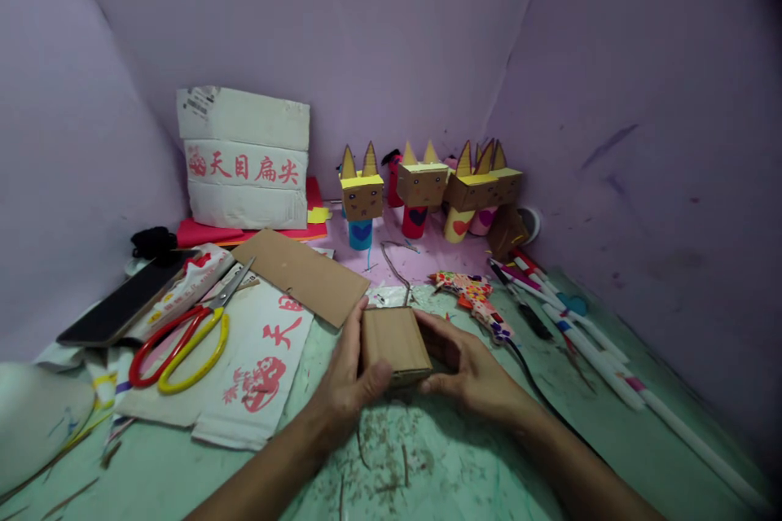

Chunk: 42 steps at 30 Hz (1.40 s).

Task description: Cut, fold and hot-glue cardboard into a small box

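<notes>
Over the green table (440, 456), two hands, left (354, 374) and right (470, 358), pinch one cardboard box (396, 340) between their grips.

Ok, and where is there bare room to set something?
Green tabletop looks bare between the printed cardboard and left forearm, and mostly between the black cable and white markers. Crowded: around the scissors and the cardboard figures; scraps litter it before the box.

- From my end I read red "天目扁尖" on the upright white cardboard (248, 216).
- On the white cardboard lying flat (241, 334) I make out a tilted red "天" (the next character is partly covered).
- The barcode label's (197, 106) print is too small for me.
- The printed wrapper's (191, 286) lettering I can't resolve.
</notes>
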{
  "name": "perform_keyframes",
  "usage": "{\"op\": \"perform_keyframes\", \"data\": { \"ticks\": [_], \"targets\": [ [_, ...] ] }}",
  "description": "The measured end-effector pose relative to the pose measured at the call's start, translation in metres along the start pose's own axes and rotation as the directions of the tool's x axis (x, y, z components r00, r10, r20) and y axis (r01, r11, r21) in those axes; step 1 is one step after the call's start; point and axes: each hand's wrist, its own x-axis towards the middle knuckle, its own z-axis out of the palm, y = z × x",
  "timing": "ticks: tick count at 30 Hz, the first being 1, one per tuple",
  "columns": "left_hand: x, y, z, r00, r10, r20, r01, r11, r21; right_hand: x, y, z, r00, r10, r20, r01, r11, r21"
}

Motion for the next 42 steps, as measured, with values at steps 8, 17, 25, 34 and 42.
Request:
{"op": "perform_keyframes", "data": {
  "ticks": [8,17,25,34,42],
  "targets": [
    [0.006,0.013,-0.014,0.980,-0.077,0.181,-0.029,0.853,0.521,-0.006,-0.001,-0.008,0.999,0.022,0.024,-0.020,0.995,-0.094],
    [0.003,0.029,-0.027,0.996,-0.022,0.090,-0.027,0.863,0.504,-0.017,-0.017,-0.007,0.948,-0.308,-0.086,0.227,0.838,-0.496],
    [0.001,0.040,-0.036,0.999,0.003,0.043,-0.028,0.802,0.597,-0.021,-0.021,0.008,0.830,-0.536,0.154,0.461,0.504,-0.730],
    [0.009,0.054,-0.085,0.952,0.271,-0.144,-0.023,0.532,0.847,-0.020,-0.020,0.012,0.858,-0.512,0.050,0.434,0.669,-0.603],
    [-0.014,0.036,-0.017,0.972,0.133,0.191,-0.206,0.876,0.436,-0.020,-0.021,0.022,0.861,-0.505,-0.064,0.396,0.744,-0.538]
  ]
}}
